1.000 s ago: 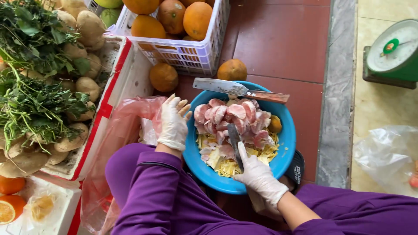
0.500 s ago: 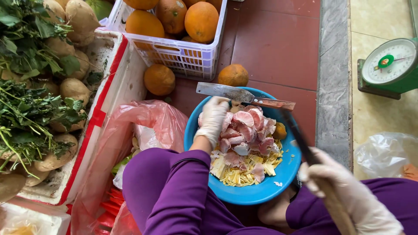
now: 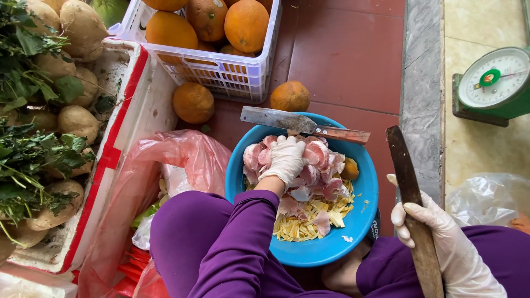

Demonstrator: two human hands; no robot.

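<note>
A blue bowl [image 3: 359,221] on the floor holds pink peeled fruit segments [image 3: 323,165] and yellow peel strips [image 3: 309,218]. My left hand [image 3: 284,160], in a white glove, reaches into the bowl and presses on the pink segments. My right hand [image 3: 441,232], also gloved, grips the wooden handle of a long dark knife [image 3: 406,176] held upright to the right of the bowl. A cleaver with a wooden handle [image 3: 301,124] lies across the bowl's far rim.
A white crate of orange fruit [image 3: 221,33] stands behind, with two loose oranges [image 3: 193,102] on the red tiles. A foam box with tubers and greens [image 3: 55,121] is left. A pink plastic bag [image 3: 182,160] and a green scale [image 3: 491,85] flank the bowl.
My left hand moved from the pink bag into the bowl onto the segments. My right hand drew the knife out of the bowl and raised it to the right.
</note>
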